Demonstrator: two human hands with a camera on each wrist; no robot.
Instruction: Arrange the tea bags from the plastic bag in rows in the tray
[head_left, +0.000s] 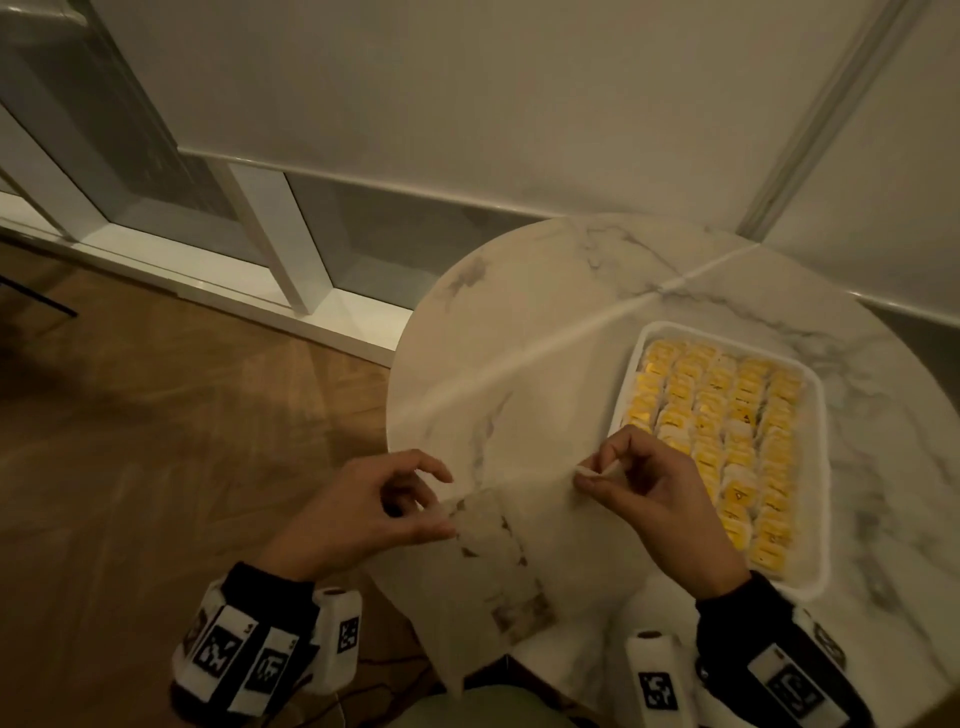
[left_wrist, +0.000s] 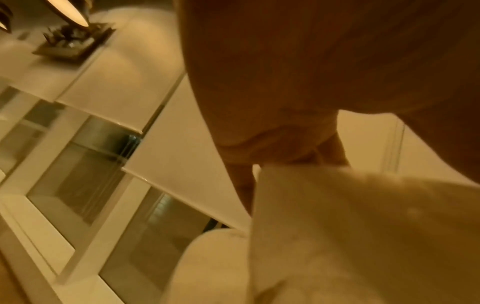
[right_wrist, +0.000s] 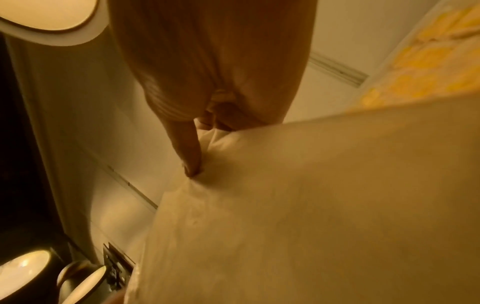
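Observation:
A clear plastic bag (head_left: 511, 545) hangs stretched between both hands over the near edge of the round marble table (head_left: 545, 322). It looks flat, with nothing showing inside. My left hand (head_left: 415, 499) pinches its left top corner. My right hand (head_left: 592, 475) pinches the right top corner. The white tray (head_left: 810, 590) sits to the right on the table, filled with rows of yellow tea bags (head_left: 717, 421). In the wrist views the bag (left_wrist: 363, 236) (right_wrist: 311, 205) fills the lower right, under my left hand (left_wrist: 285, 160) and my right hand (right_wrist: 197, 164). Yellow tea bags (right_wrist: 428, 67) show at the upper right.
Wooden floor (head_left: 156, 441) lies to the left of the table. A window frame (head_left: 270, 244) and white wall run behind it. The table's left and far parts are bare marble.

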